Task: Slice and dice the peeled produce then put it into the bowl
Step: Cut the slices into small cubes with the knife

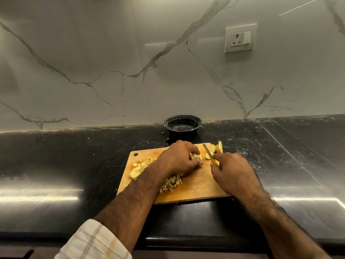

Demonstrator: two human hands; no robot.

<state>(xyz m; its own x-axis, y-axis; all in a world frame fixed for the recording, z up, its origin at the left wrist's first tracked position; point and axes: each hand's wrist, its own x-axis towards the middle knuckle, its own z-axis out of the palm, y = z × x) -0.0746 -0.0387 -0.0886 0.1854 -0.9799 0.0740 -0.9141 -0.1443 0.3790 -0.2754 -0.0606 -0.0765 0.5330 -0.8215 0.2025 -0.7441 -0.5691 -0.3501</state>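
The left hand (pixel 182 158) is curling its fingers on a slice (pixel 196 157) while the right hand (pixel 230 170), fingers clamped on the knife (pixel 210 153), should be cutting just beside those fingertips, never under them.

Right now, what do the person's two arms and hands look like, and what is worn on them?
Both hands, the left hand and the right hand, are bare: no gloves, rings or watch show. Both forearms are bare and hairy. The left arm has a sleeve rolled up near the elbow, pale cream cloth with a thin checked pattern. No sleeve shows on the right arm.
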